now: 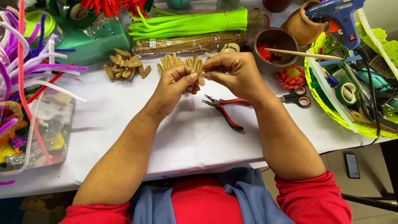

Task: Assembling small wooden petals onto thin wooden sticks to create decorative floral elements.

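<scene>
Petals [182,63], tan loops bent from fuzzy stems and joined in a fanned row, are being held up between both hands over the middle of the white table [124,108], toward its far edge. The left hand [176,85] is pinching the row's lower side between thumb and fingers, a narrow grip closed on the petals; the right hand [234,72] is closing its fingertips on the row's right end, also a tight pinch. A loose heap of petals [124,66] is lying left of the hands, and red-handled pliers [224,108] are resting on the table just beneath them, with scissors [296,97] near the right wrist. A brown bowl [275,47] holding a wooden stick is sitting just beyond the right hand. In my judgement the risk is that the row is being held only at its edges: a firm twist could be splaying or flattening the loops, or letting one slip free, and the right forearm, sweeping sideways, could be nudging the scissors or bowl.
</scene>
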